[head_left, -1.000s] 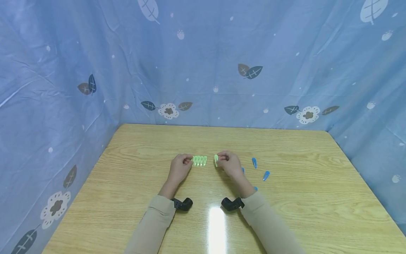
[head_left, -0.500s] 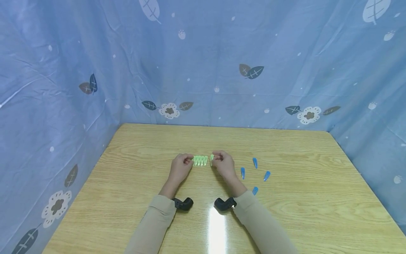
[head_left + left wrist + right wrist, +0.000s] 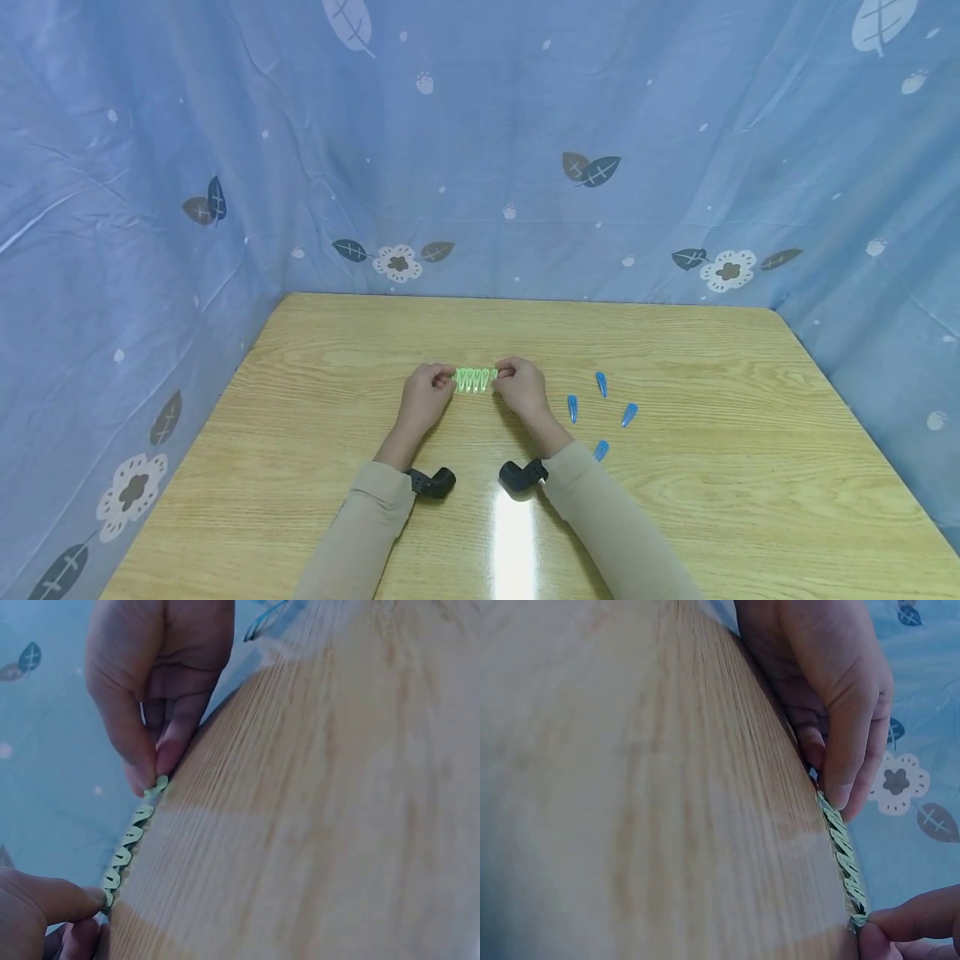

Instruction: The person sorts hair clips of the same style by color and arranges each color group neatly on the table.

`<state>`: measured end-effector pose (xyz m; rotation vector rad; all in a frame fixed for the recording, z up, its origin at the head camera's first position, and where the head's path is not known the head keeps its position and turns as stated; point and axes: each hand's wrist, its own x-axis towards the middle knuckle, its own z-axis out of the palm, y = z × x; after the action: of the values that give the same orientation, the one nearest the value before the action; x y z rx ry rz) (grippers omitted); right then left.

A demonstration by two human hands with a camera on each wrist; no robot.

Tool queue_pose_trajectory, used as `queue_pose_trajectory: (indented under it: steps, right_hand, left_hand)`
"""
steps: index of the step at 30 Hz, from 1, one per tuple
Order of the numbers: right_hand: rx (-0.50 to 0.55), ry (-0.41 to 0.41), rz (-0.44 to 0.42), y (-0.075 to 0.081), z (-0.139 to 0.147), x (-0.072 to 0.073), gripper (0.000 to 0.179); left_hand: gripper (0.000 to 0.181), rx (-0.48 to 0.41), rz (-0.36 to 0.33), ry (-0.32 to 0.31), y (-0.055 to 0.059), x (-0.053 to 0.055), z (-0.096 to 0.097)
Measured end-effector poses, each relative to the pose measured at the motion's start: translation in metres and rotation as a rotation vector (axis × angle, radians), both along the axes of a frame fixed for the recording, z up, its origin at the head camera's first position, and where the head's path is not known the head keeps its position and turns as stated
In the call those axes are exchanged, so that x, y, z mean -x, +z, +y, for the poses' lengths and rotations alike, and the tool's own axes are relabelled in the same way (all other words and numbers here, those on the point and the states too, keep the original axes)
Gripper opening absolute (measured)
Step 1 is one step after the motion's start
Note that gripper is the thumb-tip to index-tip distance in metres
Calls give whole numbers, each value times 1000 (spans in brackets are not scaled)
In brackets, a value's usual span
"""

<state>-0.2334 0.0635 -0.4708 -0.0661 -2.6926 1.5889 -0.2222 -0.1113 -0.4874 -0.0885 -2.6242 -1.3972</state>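
Several light-green snap hair clips [image 3: 469, 381] lie side by side in a short row on the wooden table. My left hand [image 3: 423, 396] pinches the clip at the row's left end between thumb and fingers. At the other end, my right hand [image 3: 524, 390] pinches another green hair clip [image 3: 156, 787] by its two ends, with a small gap to its neighbour in the left wrist view. Fingertips of both hands partly cover the end clips. In the right wrist view, my left hand [image 3: 832, 690] is at the far end of the row and my right hand [image 3: 915, 926] at the near end.
Blue snap hair clips lie scattered right of my right hand: one upper clip [image 3: 602, 384], one left clip [image 3: 572, 408], one right clip [image 3: 629, 414] and one lower clip [image 3: 601, 450]. A blue patterned curtain [image 3: 480, 167] surrounds the wooden table [image 3: 712, 500].
My right hand has moved left with its green clip, bringing it up to the row's right end. The left hand has stayed at the left end.
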Motion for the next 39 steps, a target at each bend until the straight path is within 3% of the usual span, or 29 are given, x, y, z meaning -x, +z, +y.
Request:
queue_pose_trajectory:
  steps: [11,22,28,33,39]
  right_hand:
    - [-28,16,7,4,0,-2,22]
    - [196,-27,-1,-7,8,-8,25]
    - [285,18,7,1,18,-16,28]
    - [289,96,36,12,31,-28,32]
    - [290,153,35,14,54,-37,37]
  left_hand:
    - [20,-3,-2,4,1,-2,0]
    - [18,4,15,2,-1,-2,0]
    - [20,-9,18,-2,0,-2,0]
    - [20,-40,26,-15,0,-3,0]
    - [22,-102,126,-60,-3,-3,1]
